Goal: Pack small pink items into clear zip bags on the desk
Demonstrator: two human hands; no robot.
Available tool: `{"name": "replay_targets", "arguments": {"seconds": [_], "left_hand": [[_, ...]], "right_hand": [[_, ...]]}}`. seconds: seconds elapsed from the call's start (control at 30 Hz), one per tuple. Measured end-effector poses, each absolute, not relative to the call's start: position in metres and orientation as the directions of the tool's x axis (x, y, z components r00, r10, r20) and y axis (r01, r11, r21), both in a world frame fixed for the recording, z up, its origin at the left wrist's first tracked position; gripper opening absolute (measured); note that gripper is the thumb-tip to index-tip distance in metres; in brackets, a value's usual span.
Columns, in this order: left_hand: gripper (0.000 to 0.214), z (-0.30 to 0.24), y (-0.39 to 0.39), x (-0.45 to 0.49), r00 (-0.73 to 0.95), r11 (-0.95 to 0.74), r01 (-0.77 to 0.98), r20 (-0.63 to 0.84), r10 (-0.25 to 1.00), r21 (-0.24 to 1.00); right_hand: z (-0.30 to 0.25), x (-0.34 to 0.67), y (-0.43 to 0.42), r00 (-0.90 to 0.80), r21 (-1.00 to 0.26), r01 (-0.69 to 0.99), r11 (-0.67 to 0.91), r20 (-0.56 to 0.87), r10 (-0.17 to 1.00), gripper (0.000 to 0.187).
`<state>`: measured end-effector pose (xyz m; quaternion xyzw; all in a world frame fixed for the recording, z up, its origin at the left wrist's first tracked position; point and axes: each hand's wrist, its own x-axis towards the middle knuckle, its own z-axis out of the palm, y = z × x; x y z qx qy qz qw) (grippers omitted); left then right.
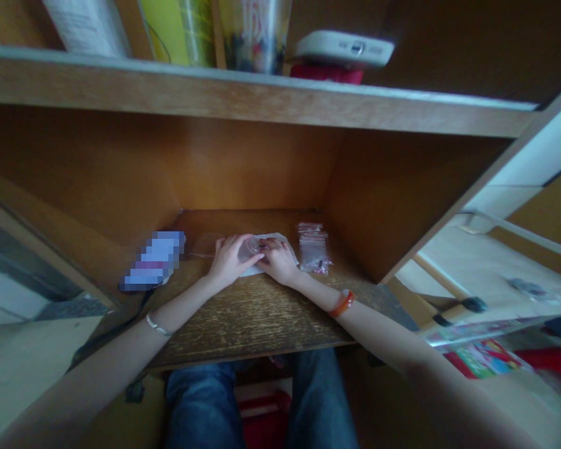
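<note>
My left hand (228, 259) is curled around a small clear round plastic piece (250, 245), steadying it from the left. It looks like a shallow dish or box; its exact kind is too blurred to tell. My right hand (280, 260) is closed at the right edge of this piece, its fingertips pinched together over something small and dark that I cannot make out. Under both hands lies a white sheet (249, 272). Just right of my right hand is a pile of small clear plastic bags (313, 248). A flat clear plastic piece (202, 246) lies left of my left hand.
A phone (154, 262) with a blurred screen leans at the left, a dark cable beside it. The worn wooden desk (257, 318) sits inside a cubby with side walls. Overhead, a shelf (243, 93) holds a clear cup (255, 37) and a white device (346, 48).
</note>
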<state>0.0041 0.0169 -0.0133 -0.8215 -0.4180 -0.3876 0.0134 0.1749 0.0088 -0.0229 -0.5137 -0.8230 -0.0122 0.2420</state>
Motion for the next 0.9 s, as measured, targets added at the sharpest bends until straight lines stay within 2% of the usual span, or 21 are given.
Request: {"name": "replay_targets", "arguments": {"seconds": [0.1,0.2,0.27,0.37,0.43,0.57,0.73,0.9], "left_hand": [[0.042,-0.013,0.018,0.005,0.344,-0.64,0.704,0.641,0.687,0.308],[0.043,-0.013,0.018,0.005,0.338,-0.637,0.698,0.635,0.694,0.326],[0.044,-0.014,0.018,0.005,0.334,-0.639,0.692,0.635,0.696,0.337],[0.045,-0.014,0.018,0.004,0.33,-0.642,0.683,0.636,0.697,0.35],[0.046,-0.014,0.018,0.004,0.326,-0.641,0.682,0.639,0.697,0.352],[0.045,-0.013,0.017,0.003,0.335,-0.627,0.696,0.614,0.715,0.35],[0.042,-0.011,0.017,0.002,0.317,-0.603,0.684,0.579,0.752,0.409],[0.041,-0.011,0.021,-0.001,0.263,-0.6,0.45,0.543,0.797,0.662]], "right_hand": [[-0.022,0.172,0.009,-0.359,-0.23,0.847,0.479,0.417,0.835,0.03],[-0.017,0.172,0.009,-0.336,-0.27,0.838,0.473,0.428,0.839,0.019],[-0.014,0.174,0.009,-0.241,-0.347,0.837,0.423,0.459,0.855,0.015],[-0.011,0.178,0.01,0.0,-0.523,0.791,0.318,0.52,0.854,0.017],[-0.011,0.18,0.009,0.089,-0.608,0.716,0.344,0.567,0.819,0.02],[-0.01,0.178,0.004,-0.006,-0.633,0.573,0.52,0.632,0.775,0.022],[-0.004,0.173,-0.006,-0.165,-0.597,0.52,0.611,0.632,0.757,0.026],[-0.001,0.173,-0.006,-0.217,-0.623,0.486,0.612,0.592,0.776,0.02]]}}
